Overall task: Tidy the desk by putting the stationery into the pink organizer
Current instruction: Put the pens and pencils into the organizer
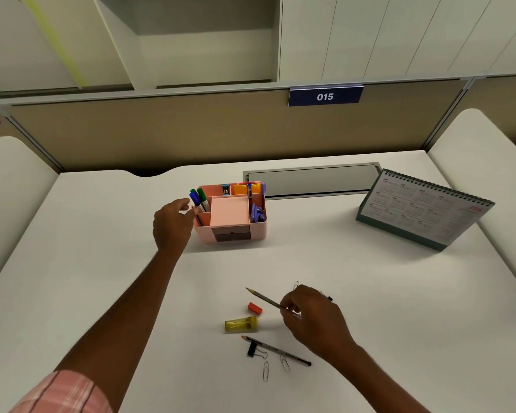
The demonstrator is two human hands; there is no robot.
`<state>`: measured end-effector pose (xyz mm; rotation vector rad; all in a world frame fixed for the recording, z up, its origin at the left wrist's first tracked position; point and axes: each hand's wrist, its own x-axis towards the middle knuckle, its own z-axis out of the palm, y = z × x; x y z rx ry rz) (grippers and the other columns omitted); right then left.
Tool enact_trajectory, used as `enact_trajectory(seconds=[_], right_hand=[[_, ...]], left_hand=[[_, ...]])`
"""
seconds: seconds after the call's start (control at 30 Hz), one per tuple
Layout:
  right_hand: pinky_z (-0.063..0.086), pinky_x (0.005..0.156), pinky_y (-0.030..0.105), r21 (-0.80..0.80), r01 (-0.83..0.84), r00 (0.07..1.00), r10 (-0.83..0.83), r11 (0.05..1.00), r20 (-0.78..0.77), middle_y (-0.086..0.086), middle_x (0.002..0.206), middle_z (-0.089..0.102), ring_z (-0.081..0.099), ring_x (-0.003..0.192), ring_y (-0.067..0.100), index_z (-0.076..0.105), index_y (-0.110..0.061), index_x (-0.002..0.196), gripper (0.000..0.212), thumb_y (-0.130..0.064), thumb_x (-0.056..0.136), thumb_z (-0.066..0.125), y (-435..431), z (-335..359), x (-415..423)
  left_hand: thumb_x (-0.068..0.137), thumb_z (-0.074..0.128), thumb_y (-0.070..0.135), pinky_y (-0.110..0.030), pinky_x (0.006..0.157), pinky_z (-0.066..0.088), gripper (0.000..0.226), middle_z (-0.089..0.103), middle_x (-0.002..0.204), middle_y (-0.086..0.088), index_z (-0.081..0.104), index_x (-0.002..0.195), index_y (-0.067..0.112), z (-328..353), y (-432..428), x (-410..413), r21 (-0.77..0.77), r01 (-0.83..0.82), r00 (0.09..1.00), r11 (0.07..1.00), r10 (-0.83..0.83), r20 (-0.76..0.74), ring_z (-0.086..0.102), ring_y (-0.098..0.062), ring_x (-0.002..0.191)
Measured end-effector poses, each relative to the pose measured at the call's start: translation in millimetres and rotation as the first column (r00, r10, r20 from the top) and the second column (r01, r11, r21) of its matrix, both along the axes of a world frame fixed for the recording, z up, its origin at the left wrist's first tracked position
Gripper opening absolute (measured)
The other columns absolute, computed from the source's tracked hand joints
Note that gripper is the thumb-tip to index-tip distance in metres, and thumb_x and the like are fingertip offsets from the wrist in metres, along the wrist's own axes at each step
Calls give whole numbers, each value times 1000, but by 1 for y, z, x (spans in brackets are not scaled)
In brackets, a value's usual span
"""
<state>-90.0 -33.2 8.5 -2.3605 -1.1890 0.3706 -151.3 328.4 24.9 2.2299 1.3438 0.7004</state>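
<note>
A single wide-angle head camera looks forward and down over the desk (102, 263), partition (161, 129) across the upper frame.

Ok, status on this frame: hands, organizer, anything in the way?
Left hand at pink organizer, left side, grip unclear. Right hand pinching pencil. Eraser, sharpener, paper clips loose on desk; path clear.

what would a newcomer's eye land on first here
The pink organizer sits mid-desk, markers standing in it, the left hand at its left side. Nearer, the right hand pinches a pencil beside loose bits: an orange eraser, a yellow container, paper clips. A desk calendar stands at the far right.
</note>
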Motion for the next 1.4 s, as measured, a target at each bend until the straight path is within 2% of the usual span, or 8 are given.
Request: enact_trajectory(seconds=[0.2, 0.3, 0.43, 0.53, 0.9, 1.0, 1.17, 1.4], right_hand=[[56, 74, 24, 112, 239, 898, -176, 964, -402, -16, 84, 71, 67, 84, 2, 72, -33, 86, 6, -29, 84, 76, 5, 6, 2], [58, 76, 28, 134, 301, 855, -206, 944, -475, -15, 82, 72, 67, 82, 3, 73, -32, 84, 9, -24, 83, 78, 9, 8, 0], [59, 76, 30, 156, 332, 838, -215, 930, -501, -16, 81, 73, 68, 81, 3, 73, -31, 84, 9, -24, 83, 78, 16, 12, -2], [59, 77, 32, 149, 315, 845, -205, 937, -494, -14, 82, 72, 67, 81, 3, 73, -32, 85, 9, -25, 84, 77, 21, 14, -5], [51, 78, 31, -145, -125, 992, 119, 981, -49, -9, 109, 61, 59, 100, 12, 66, -30, 114, 28, -49, 94, 61, 7, -14, -36], [41, 63, 34, -291, -234, 961, 266, 927, 72, -1, 100, 62, 62, 92, 21, 67, -23, 101, 22, -42, 90, 67, 2, -32, -51], [28, 47, 28, -396, -239, 913, 344, 887, 219, -3, 69, 56, 55, 58, 16, 65, -24, 68, 41, -14, 40, 93, 0, -45, -64], [33, 44, 27, -394, -250, 911, 352, 885, 213, -3, 65, 56, 53, 54, 15, 64, -22, 65, 40, -15, 40, 94, 5, -48, -65]], left_hand=[[95, 74, 26, -31, 80, 56, 35, 73, 121, -10, 71, 127, 11, 15, -25, -3, -35, -74, 994, 997, 76, 76, 72, -26, 103], [96, 72, 26, -23, 73, 58, 18, 76, 103, 0, 75, 111, 16, 29, -75, -13, -211, 132, 966, 969, -79, 245, 71, -16, 91], [90, 80, 26, -39, 77, 66, 16, 81, 94, -1, 79, 105, 20, 39, -138, -33, -642, 421, 899, 640, -201, 390, 77, -25, 86], [89, 81, 24, -43, 81, 66, 17, 81, 94, -3, 80, 104, 16, 33, -161, -41, -678, 451, 889, 581, -221, 401, 78, -25, 87], [91, 78, 24, -40, 83, 66, 23, 81, 90, -2, 78, 111, 12, 42, -135, -53, -562, 302, 896, 770, -28, 442, 79, -19, 83], [92, 78, 21, -42, 83, 65, 23, 81, 96, -2, 78, 113, 10, 56, -105, -52, -444, 252, 869, 860, 1, 496, 79, -19, 85], [91, 79, 24, -40, 81, 66, 22, 80, 97, 5, 81, 110, 13, 72, -55, -45, -226, 116, 880, 967, 5, 475, 78, -13, 82], [91, 79, 21, -44, 83, 66, 27, 80, 101, -6, 79, 114, 7, 66, -22, -28, -182, 37, 884, 983, 53, 465, 77, -20, 85]])
